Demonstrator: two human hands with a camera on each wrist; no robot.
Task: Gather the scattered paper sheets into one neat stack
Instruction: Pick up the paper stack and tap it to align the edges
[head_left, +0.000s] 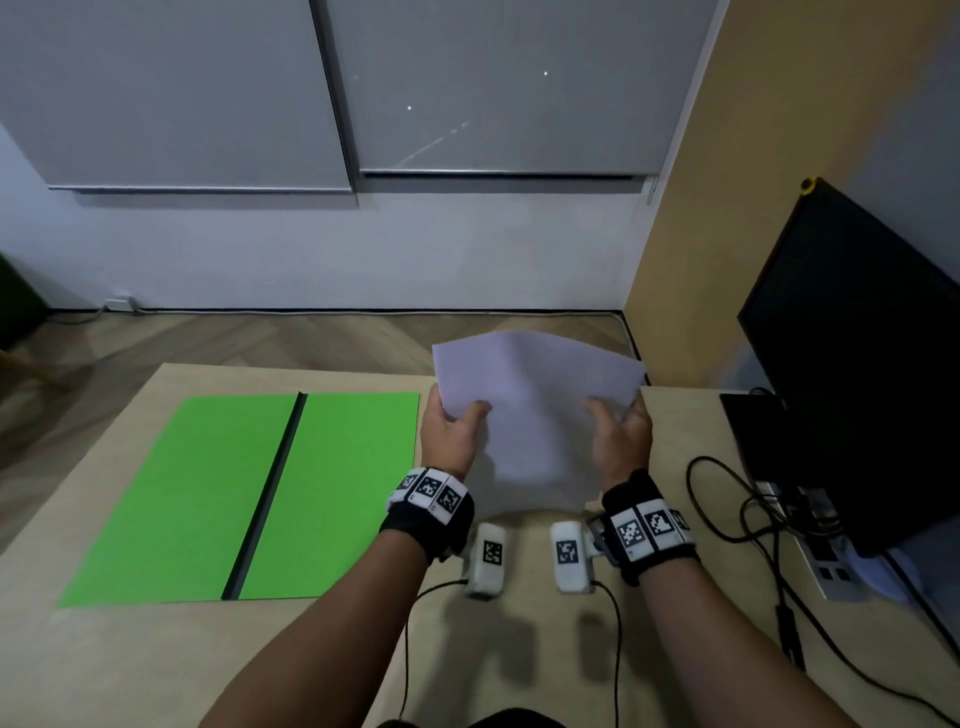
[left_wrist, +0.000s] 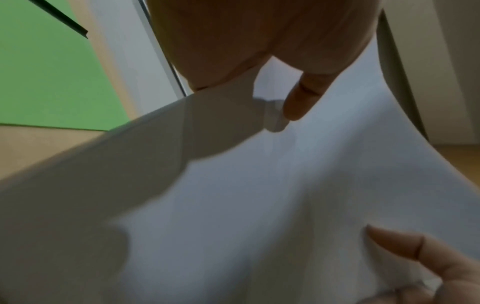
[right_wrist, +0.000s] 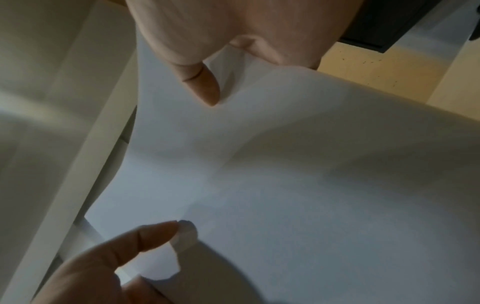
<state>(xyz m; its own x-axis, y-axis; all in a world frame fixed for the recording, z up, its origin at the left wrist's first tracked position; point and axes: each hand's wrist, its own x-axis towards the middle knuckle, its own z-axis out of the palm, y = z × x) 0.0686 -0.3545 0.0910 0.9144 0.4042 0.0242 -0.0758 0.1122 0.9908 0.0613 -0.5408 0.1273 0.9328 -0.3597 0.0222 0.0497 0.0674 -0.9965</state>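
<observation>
Paper sheets (head_left: 530, 410): being held off the table (head_left: 156, 665), fanned, long axis running away from the wrists.
Left hand (head_left: 451, 434): gripping their left edge.
Right hand (head_left: 621, 436): gripping the right edge, equally near.

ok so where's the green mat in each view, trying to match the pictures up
Head: the green mat lies flat on the table, left of the left hand, with a black strip down its middle.
Left wrist: top left corner, beyond the paper sheets.
Right wrist: not in it.
Shared landmark: the paper sheets, held in both hands, fill both wrist views and sit right of the mat in the head view.
</observation>
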